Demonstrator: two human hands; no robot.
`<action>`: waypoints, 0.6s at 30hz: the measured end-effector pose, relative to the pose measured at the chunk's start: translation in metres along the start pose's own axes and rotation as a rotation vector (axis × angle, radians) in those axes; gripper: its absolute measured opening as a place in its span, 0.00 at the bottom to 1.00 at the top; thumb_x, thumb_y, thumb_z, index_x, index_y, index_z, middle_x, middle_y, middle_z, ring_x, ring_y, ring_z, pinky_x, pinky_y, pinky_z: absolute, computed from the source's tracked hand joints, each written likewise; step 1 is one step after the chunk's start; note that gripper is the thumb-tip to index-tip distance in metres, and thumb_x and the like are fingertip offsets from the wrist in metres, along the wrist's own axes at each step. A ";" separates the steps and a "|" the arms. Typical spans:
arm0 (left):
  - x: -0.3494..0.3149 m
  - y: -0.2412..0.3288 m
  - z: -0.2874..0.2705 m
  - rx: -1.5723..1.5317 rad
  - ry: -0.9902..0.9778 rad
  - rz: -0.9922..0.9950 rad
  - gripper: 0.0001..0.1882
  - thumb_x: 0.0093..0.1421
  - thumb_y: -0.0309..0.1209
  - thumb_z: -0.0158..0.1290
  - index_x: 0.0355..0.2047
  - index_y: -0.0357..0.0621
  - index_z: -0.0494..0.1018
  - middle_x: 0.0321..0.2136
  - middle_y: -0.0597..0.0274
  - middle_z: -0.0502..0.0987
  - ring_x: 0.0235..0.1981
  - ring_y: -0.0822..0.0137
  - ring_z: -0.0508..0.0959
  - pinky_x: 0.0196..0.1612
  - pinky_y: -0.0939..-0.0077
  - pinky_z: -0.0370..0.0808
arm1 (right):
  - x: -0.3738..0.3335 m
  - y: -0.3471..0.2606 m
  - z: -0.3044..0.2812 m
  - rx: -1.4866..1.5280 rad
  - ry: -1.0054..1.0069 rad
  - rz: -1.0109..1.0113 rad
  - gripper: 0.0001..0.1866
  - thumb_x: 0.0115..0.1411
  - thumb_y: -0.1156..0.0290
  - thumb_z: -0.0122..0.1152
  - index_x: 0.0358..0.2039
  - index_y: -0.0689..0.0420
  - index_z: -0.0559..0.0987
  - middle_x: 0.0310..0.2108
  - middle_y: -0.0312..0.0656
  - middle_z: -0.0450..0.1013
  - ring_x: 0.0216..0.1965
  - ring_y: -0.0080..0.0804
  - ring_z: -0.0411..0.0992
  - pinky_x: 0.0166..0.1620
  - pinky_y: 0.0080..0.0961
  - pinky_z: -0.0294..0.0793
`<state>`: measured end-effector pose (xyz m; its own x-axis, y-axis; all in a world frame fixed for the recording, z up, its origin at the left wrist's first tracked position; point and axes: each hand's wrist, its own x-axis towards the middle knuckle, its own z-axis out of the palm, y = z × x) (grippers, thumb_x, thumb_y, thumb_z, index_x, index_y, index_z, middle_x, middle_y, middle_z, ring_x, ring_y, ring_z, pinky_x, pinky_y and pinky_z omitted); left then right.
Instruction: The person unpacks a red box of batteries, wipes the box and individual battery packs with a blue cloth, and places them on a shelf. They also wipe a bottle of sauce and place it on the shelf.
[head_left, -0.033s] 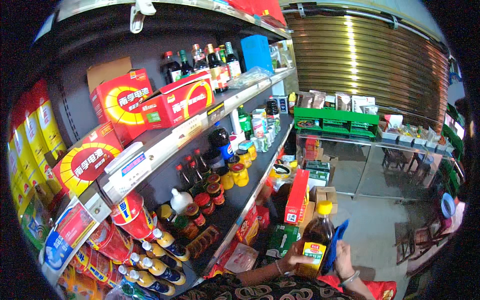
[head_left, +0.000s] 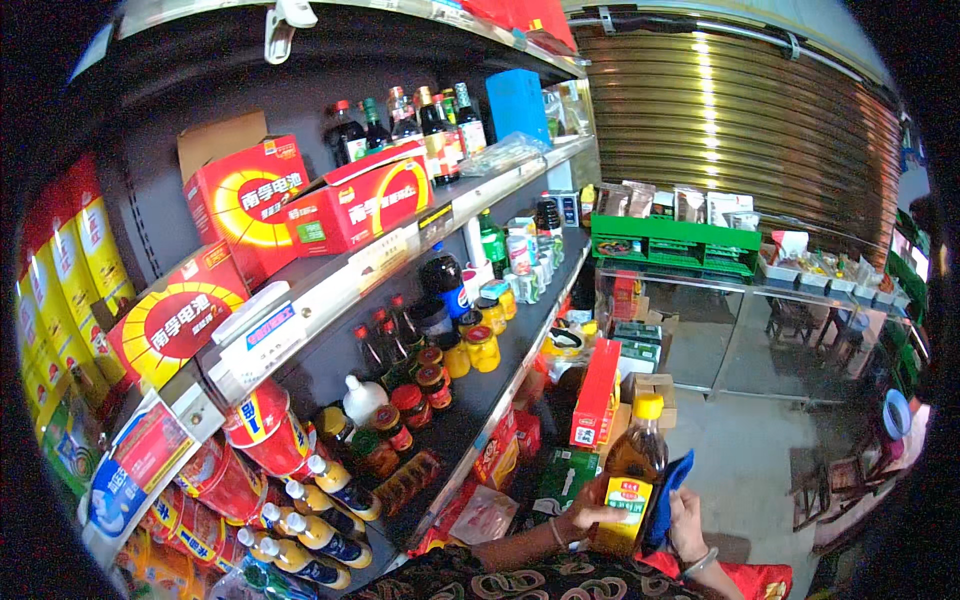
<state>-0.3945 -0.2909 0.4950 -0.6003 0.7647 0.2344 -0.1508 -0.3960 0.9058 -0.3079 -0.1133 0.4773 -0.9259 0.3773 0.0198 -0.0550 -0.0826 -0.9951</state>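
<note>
Fingers (head_left: pixel 585 516) of the left hand (head_left: pixel 578 520) wrapped round the lower body of an oil bottle (head_left: pixel 628 485), closed on it just beside the yellow label. Bottle upright, amber, yellow cap on top, low in view right of centre, in front of the lower shelf end and above the patterned sleeves (head_left: pixel 520 578).

Far left: yellow packets (head_left: pixel 60 290) stacked against the wall. Beside them, red and yellow battery boxes (head_left: pixel 250 200) on the upper shelf (head_left: pixel 400 245), one more box tilted on the level below. Dark sauce bottles (head_left: pixel 420 125) behind the boxes, a blue carton (head_left: pixel 518 103) further along. Lower left: red pouches (head_left: pixel 260 430) and a row of small bottles with white caps (head_left: pixel 320 500). On the middle shelf: red-lidded jars (head_left: pixel 412 395), yellow jars (head_left: pixel 482 345), a dark bottle with a blue label (head_left: pixel 443 283).

Right of the shelf end: a red box (head_left: pixel 597 395) standing on cartons, just behind the oil bottle. Beyond it, a green crate (head_left: pixel 672 243) on a glass counter (head_left: pixel 760 300), a gold roller shutter (head_left: pixel 740 130) behind.

Right hand (head_left: pixel 688 525) pressing a blue cloth (head_left: pixel 668 500) against the bottle's right side, fingers curled round the cloth and shut on it; bangle (head_left: pixel 700 562) on that wrist.
</note>
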 end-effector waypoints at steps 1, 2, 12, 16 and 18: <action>-0.004 0.011 0.002 -0.049 0.068 -0.029 0.26 0.43 0.21 0.54 0.45 0.38 0.62 0.38 0.60 0.72 0.40 0.68 0.72 0.44 0.72 0.68 | -0.012 -0.025 0.011 0.073 -0.030 0.004 0.11 0.57 0.67 0.47 0.33 0.61 0.71 0.25 0.35 0.68 0.26 0.20 0.65 0.31 0.18 0.68; -0.002 0.021 0.006 -0.106 0.106 -0.069 0.26 0.43 0.21 0.54 0.45 0.38 0.62 0.37 0.60 0.72 0.39 0.68 0.72 0.44 0.73 0.68 | -0.011 -0.024 0.010 0.170 -0.027 0.076 0.13 0.58 0.64 0.45 0.33 0.61 0.71 0.25 0.37 0.69 0.25 0.22 0.66 0.30 0.19 0.69; 0.014 0.071 0.039 0.297 0.206 0.387 0.35 0.37 0.19 0.59 0.47 0.36 0.57 0.40 0.56 0.70 0.40 0.67 0.72 0.44 0.72 0.69 | 0.004 -0.040 0.047 1.096 -0.318 0.306 0.23 0.56 0.49 0.40 0.49 0.46 0.64 0.48 0.38 0.64 0.48 0.36 0.63 0.51 0.40 0.61; 0.014 0.069 0.042 0.226 0.181 0.464 0.34 0.37 0.18 0.59 0.47 0.35 0.58 0.39 0.55 0.70 0.40 0.65 0.72 0.44 0.70 0.69 | -0.001 -0.048 0.046 1.006 -0.292 0.289 0.23 0.58 0.50 0.36 0.49 0.50 0.64 0.46 0.35 0.65 0.46 0.34 0.64 0.51 0.34 0.62; 0.012 0.067 0.045 0.251 0.191 0.458 0.33 0.37 0.19 0.58 0.47 0.34 0.58 0.39 0.55 0.70 0.40 0.64 0.72 0.44 0.69 0.69 | 0.005 -0.034 0.049 1.049 -0.251 0.331 0.22 0.59 0.51 0.36 0.47 0.48 0.65 0.44 0.35 0.67 0.45 0.34 0.65 0.49 0.34 0.63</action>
<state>-0.3771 -0.2855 0.5748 -0.6956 0.4280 0.5771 0.3371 -0.5149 0.7882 -0.3286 -0.1538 0.5161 -0.9957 0.0063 -0.0929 0.0300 -0.9228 -0.3841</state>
